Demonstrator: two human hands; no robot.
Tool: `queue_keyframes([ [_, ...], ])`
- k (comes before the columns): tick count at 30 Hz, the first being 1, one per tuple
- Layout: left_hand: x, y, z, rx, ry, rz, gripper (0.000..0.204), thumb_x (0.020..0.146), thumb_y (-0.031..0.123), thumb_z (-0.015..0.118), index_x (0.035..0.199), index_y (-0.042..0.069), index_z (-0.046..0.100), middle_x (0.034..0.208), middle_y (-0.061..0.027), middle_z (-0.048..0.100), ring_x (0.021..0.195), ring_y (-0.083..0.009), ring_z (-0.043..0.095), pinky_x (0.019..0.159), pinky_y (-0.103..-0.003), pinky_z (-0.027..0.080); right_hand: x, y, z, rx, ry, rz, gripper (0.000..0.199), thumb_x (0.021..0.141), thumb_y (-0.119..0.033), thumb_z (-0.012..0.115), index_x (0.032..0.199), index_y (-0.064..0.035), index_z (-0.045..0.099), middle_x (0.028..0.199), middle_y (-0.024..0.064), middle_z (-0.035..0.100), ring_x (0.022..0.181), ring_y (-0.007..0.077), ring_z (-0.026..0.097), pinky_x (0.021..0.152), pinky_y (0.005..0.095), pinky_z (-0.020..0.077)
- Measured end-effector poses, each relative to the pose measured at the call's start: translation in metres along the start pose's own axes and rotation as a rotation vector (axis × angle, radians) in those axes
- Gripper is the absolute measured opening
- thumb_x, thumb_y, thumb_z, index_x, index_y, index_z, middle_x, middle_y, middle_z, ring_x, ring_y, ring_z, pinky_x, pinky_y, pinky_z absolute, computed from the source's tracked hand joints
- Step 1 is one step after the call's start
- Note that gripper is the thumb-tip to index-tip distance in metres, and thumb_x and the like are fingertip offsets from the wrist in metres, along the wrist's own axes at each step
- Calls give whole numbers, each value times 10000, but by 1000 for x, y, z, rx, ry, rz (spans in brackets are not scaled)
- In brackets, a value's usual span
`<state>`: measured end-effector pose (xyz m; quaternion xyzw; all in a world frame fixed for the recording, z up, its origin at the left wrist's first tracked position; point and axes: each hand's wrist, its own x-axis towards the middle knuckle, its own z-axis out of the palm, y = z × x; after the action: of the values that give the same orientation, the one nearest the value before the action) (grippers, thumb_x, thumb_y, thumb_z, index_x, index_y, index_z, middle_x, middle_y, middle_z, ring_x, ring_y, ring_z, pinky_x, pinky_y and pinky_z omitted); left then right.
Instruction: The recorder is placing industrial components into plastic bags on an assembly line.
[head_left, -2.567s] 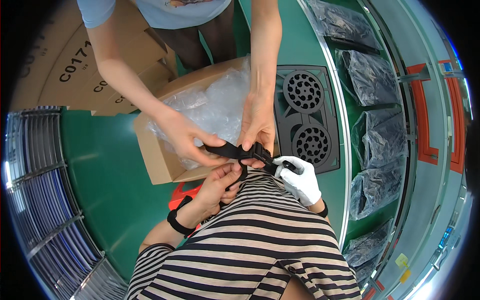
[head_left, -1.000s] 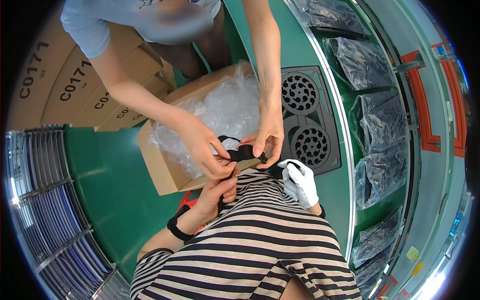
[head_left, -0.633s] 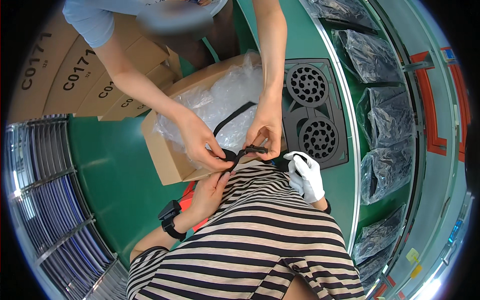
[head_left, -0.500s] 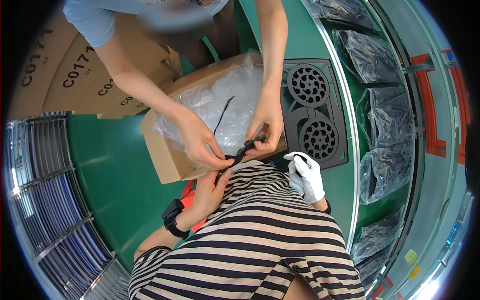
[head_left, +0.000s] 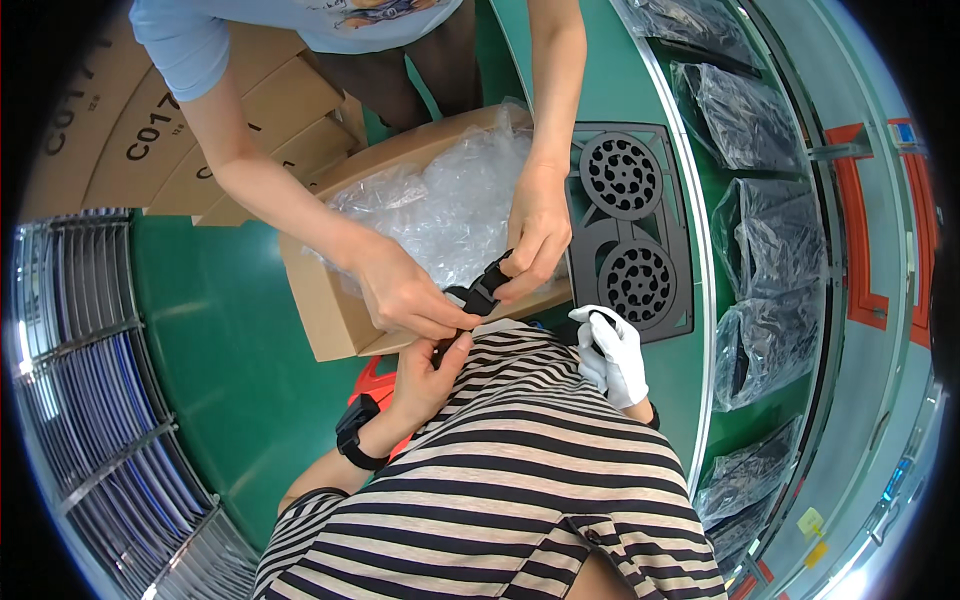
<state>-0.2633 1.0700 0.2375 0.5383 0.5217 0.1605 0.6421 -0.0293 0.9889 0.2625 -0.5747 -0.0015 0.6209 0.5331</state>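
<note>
A co-worker's two hands hold a black strap [head_left: 483, 296] with a buckle in front of my waist. My bare left hand [head_left: 425, 380], with a black band at the wrist, is closed right beside the co-worker's fingers, its thumb and forefinger on a dark end of the strap. My right hand [head_left: 612, 355], in a white glove, is held near my striped shirt with its fingers curled. Something dark shows between those fingers, too small to make out. Next to the glove lies a black grate-like part [head_left: 640, 285] with two round perforated discs.
An open cardboard box [head_left: 330, 335] filled with clear bubble wrap [head_left: 440, 210] stands ahead. Large cartons [head_left: 150, 130] are stacked at far left. A metal rack [head_left: 110, 400] stands at left. Bagged dark parts [head_left: 775, 230] line the right side. Something red [head_left: 373, 383] is beside my left wrist.
The co-worker's hands have shifted the strap, and its buckle shows more plainly. The strap's loose thin end over the bubble wrap is out of sight. My hands have barely moved.
</note>
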Motion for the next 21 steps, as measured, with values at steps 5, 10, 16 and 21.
queue_keyframes([
  [5, -5, -15, -4, -72, 3, -85, 268, 915, 222, 586, 1019, -23, 609, 753, -7, 590, 657, -70, 479, 590, -247, 406, 13, 9, 1, -55, -62, 31, 301, 930, -224, 545, 1101, 23, 563, 727, 7, 511, 384, 33, 278, 338, 191, 199],
  [10, -8, -10, -11, 139, -146, -136, 297, 964, 264, 488, 1082, 13, 593, 784, -55, 608, 627, -114, 517, 586, -269, 419, 10, 13, -10, -38, -22, -8, 295, 934, -219, 537, 1106, 19, 564, 716, 6, 510, 383, 32, 278, 339, 191, 197],
  [16, -13, -8, -6, 344, -4, 120, 346, 1001, 294, 377, 1036, 22, 587, 727, -121, 603, 627, -262, 576, 608, -339, 443, 12, 7, -6, 4, -16, 32, 248, 923, -188, 554, 1070, 9, 587, 688, -2, 515, 391, 29, 300, 343, 187, 206],
  [21, -7, -1, -11, 336, -43, -165, 367, 1002, 296, 372, 920, 0, 573, 732, -147, 609, 683, -310, 602, 633, -369, 456, 13, 9, -7, 30, 2, 30, 224, 903, -171, 585, 1047, 0, 601, 668, -9, 517, 398, 26, 320, 343, 182, 210],
])
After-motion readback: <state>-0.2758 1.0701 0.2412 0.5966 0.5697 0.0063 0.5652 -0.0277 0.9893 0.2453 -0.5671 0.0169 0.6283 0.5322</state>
